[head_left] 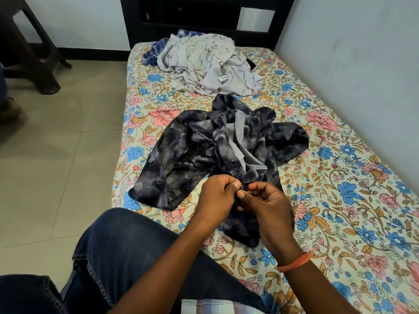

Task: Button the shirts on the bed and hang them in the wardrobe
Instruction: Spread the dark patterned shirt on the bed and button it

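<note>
Head view, person sits at near end of bed (340,177), jeans-clad knee (127,245) up on near left edge. Bed has floral sheet, cream with blue and pink flowers.

Dark shirt (204,150), navy-grey cloudy print, lies crumpled in the middle of the bed, lighter grey inner side showing near its centre. Its near edge is pulled toward the person and held up by both hands.

Left hand (215,198) fingers curled tight, pinching the shirt's front edge, thumb on top. Right hand (269,205) likewise curled narrow, thumb and forefinger pinching the same edge just right of the left hand. The two hands touch at the fingertips. A small dark button (242,188) seems to sit between the thumbs; too small to tell if it is through the hole. Orange thread band (294,264) on right wrist.

Far end of bed: light grey printed shirt (204,66) heaped in a pile, white label visible on it. Blue checked shirt (156,53) partly under that pile, sticking out on far left. Both well apart from the dark shirt's held edge; grey pile nearly touches dark shirt's far collar.

Dark headboard (204,17) at far end. Dark stool (29,53) on tiled floor (56,155), far left. White wall (351,53) on right.
</note>
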{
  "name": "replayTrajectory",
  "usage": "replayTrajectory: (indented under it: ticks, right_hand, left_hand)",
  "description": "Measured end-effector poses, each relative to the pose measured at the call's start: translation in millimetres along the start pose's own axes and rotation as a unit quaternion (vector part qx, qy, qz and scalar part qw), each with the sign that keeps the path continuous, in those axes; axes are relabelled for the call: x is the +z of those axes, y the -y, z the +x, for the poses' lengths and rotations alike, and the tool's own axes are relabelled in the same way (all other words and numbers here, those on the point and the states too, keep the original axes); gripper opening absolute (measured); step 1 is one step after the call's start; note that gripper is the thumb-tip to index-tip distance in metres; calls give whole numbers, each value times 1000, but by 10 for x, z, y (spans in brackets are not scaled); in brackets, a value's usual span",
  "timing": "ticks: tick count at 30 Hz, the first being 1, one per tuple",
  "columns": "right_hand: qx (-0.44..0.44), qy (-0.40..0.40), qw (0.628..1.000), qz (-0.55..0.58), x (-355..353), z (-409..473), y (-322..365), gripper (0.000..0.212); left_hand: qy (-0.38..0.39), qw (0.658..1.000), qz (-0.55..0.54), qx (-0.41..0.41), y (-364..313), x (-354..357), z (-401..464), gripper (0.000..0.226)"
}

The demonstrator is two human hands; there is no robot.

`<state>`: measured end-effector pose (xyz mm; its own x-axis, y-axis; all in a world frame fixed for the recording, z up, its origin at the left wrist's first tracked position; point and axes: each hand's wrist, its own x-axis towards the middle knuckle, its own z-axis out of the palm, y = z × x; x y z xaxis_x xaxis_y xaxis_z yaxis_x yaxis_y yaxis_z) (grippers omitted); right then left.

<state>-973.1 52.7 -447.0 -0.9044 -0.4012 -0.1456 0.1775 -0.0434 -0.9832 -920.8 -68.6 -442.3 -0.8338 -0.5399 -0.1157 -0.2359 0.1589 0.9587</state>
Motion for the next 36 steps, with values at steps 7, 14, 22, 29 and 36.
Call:
replayTrajectory:
  ticks: [7, 14, 22, 29, 36]
  right_hand:
    - [34, 38, 997, 50, -39, 33, -35, 22]
    - [40, 9, 999, 19, -29, 37, 23, 7]
    - [117, -103, 987, 48, -173, 318, 95, 10]
    - [98, -125, 987, 0, -169, 353, -86, 12]
    - [60, -116, 991, -35, -157, 344, -147, 14]
  left_hand:
    - [29, 994, -88, -57, 31, 14, -2, 23]
    - [24, 999, -40, -21, 40, -26, 18, 21]
    - [124, 969, 213, 1, 89, 57, -41, 24]
    - [140, 960, 242, -9, 87, 74, -83, 23]
    - [121, 965, 232, -21, 81, -28, 70, 46]
